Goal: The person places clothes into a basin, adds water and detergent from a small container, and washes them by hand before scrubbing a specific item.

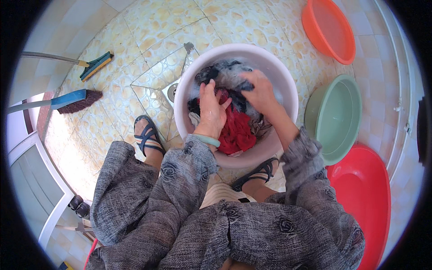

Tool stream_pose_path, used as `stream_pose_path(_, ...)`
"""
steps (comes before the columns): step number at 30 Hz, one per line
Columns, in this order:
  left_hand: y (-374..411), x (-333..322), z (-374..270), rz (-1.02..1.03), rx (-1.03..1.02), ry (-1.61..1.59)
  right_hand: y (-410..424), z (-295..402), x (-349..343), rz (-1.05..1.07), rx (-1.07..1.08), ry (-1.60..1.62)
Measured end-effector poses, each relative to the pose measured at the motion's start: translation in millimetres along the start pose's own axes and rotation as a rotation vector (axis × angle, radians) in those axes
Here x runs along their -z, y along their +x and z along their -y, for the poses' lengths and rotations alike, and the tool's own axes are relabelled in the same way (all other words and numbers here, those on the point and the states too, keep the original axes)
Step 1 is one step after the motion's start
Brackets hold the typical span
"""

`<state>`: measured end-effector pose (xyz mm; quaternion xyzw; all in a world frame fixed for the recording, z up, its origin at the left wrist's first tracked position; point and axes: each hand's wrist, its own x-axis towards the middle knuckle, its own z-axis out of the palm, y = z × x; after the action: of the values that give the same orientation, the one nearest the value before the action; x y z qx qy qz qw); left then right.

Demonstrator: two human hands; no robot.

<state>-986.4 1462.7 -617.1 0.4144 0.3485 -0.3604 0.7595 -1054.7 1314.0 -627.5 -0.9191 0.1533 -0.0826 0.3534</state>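
Note:
A pale pink-white plastic basin (291, 87) of soapy water and wet laundry stands on the floor between my feet. My left hand (213, 109), with a pale green bangle (207, 139) at the wrist, is over the laundry with its fingers spread. Below it and to its right lies a red cloth (236, 131). Dark wet cloth (209, 73) floats in the suds just past my left fingertips. My right hand (260, 90) is blurred, its fingers bent beside a dark blue bit of cloth (246, 86); whether they grip it is unclear.
Along the right wall stand an orange basin (334, 32), a green basin (339, 118) and a red tub (361, 189). A floor drain (172, 91) is left of the laundry basin. A squeegee-like floor brush (97, 66) and a blue broom (72, 99) lean in from the left.

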Motion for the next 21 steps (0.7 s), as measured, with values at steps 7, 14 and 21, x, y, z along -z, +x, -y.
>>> stream_pose_path(7,-19.9,-2.0,-24.9,0.493,0.247,-0.159,-40.7,100.3,39.0,0.068,0.383,0.253)
stream_pose_path(14,-15.2,69.8,8.2,0.497,0.191,-0.060,-25.4,103.7,11.9,0.013,0.387,0.265)
stream_pose_path(21,-0.4,22.5,20.7,0.370,0.021,-0.039,8.8,37.7,-6.5,-0.098,0.187,0.268)
